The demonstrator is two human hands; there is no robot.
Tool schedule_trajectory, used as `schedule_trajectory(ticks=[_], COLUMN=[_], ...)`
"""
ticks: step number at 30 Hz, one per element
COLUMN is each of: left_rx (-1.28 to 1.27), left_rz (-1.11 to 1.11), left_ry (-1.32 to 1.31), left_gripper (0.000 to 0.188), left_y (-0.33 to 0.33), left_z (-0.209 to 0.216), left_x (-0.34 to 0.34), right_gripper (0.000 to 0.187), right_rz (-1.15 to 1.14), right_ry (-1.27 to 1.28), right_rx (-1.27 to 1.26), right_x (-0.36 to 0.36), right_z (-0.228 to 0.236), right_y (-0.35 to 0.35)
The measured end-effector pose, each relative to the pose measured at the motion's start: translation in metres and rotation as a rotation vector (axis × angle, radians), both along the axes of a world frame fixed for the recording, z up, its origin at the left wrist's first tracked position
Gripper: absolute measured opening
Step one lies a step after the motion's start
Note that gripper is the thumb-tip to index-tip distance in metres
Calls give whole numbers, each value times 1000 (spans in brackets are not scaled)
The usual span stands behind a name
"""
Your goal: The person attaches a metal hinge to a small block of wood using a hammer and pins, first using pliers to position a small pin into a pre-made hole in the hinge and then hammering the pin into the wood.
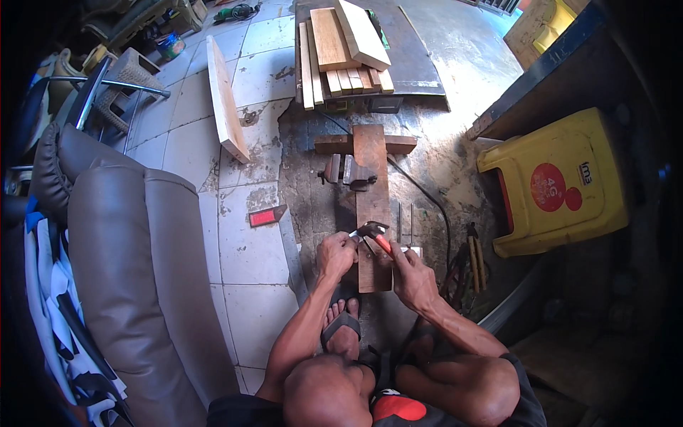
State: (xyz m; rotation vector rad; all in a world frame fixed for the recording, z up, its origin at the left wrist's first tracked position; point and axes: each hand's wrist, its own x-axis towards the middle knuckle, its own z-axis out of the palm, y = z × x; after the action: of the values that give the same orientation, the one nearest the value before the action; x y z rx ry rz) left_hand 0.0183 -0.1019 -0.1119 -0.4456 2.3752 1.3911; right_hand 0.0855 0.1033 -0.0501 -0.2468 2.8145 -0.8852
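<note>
Head view. Right hand (415, 277) wraps the red-handled claw hammer (382, 242), head above the wooden plank's (373, 206) near half. Left hand (338, 256) pinches a small bright piece (353, 233) (kind unclear) at the plank's left edge, presumably steadying it; the plank likely gives backing. Blue-green jar (171, 47) on far-left tiles (191, 117): contents unreadable.

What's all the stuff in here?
Plank: 1, brown, centre
Hammer: 1, dark and orange, over plank
Vise: 1, grey, further along plank
Tabletop: 1, dark, far
Stacked boards: several, light brown, on tabletop
Standing board: 1, pale, left
Wedge-shaped thing: 1, red, left of plank
Stool: 1, yellow, right
Two-handled tool: 1, tan, right of plank
Padded seat: 1, brownish, left
Edges: too dark to tell
Left hand: 1, near hammer head
Right hand: 1, on hammer handle
</note>
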Motion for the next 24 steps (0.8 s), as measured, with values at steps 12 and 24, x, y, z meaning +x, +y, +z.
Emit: schedule_trajectory(ticks=[12,24], left_rx=[66,60], left_rz=[29,15], left_ry=[-16,14], left_gripper=[28,29], left_y=[4,0], left_z=[1,-4], left_x=[2,3], right_gripper=[61,59], right_rz=[-48,-51], right_ry=[107,131], right_rx=[-167,-204], right_x=[2,3], right_z=[-15,-18], right_y=[2,0])
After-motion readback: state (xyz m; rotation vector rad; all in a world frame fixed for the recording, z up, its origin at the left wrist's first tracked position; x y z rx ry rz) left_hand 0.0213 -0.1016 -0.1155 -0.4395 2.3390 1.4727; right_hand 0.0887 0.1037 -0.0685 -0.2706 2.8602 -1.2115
